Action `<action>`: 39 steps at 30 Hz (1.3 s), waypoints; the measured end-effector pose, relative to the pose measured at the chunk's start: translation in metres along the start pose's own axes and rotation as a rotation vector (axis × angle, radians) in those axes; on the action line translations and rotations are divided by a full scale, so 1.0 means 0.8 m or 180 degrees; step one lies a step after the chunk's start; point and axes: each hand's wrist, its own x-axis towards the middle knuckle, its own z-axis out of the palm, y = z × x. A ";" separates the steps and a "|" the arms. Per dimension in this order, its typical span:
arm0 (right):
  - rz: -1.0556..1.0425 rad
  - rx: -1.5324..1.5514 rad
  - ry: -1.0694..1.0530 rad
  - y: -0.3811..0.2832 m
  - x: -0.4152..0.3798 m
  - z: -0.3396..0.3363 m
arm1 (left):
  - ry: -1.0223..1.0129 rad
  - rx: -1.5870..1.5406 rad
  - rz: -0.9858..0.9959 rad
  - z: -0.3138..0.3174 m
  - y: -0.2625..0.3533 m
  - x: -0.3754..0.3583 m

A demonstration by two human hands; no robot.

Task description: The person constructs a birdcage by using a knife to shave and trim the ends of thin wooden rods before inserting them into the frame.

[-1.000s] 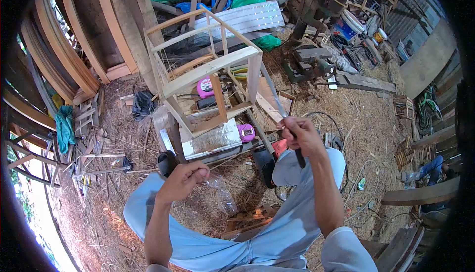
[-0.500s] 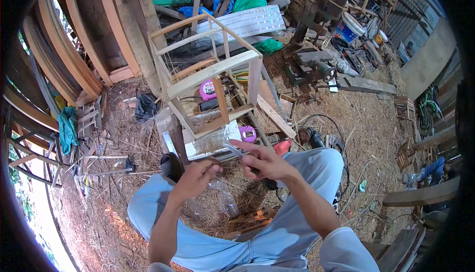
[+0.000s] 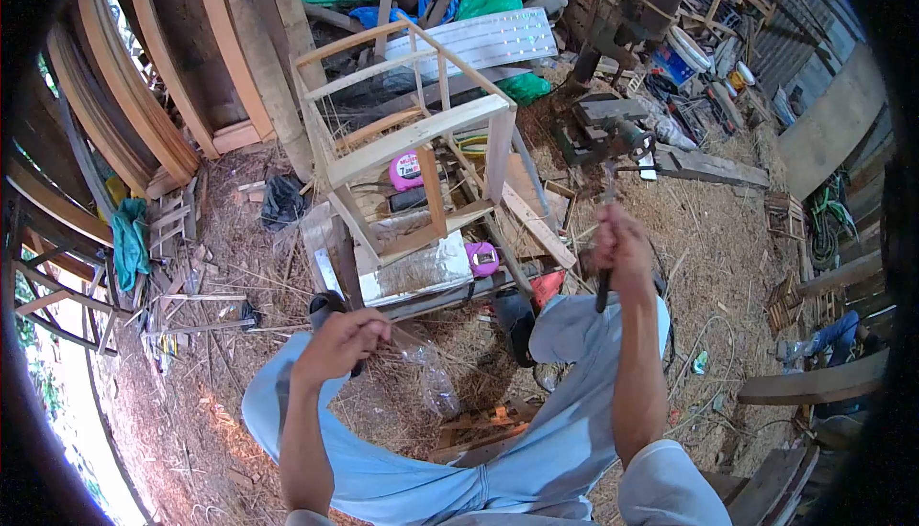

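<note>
My right hand (image 3: 624, 250) is closed around a knife (image 3: 603, 291), raised over my right knee. Its dark handle sticks out below the fist, and a thin metal end points up and away. My left hand (image 3: 342, 344) is over my left knee with its fingers curled together; whatever they hold, if anything, cannot be made out. Just right of it, clear crumpled plastic (image 3: 437, 387) lies between my legs. In front stands a small wooden frame (image 3: 421, 143) with upright legs and rails, resting on a low bench (image 3: 421, 272).
A pink tape measure (image 3: 482, 259) sits at the bench's edge, and another pink tape (image 3: 406, 170) shows through the frame. A bench vise (image 3: 627, 138) stands to the right. Curved boards (image 3: 163, 67) lean at left. Shavings and offcuts cover the ground.
My right hand has swung right and up with the knife, away from my left hand. My left hand has drawn slightly left and down. The frame has stayed in place.
</note>
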 end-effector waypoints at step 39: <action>0.0921 -0.0291 -0.1755 0.042 -0.043 0.108 | 0.0408 0.1255 0.0858 0.041 0.010 0.030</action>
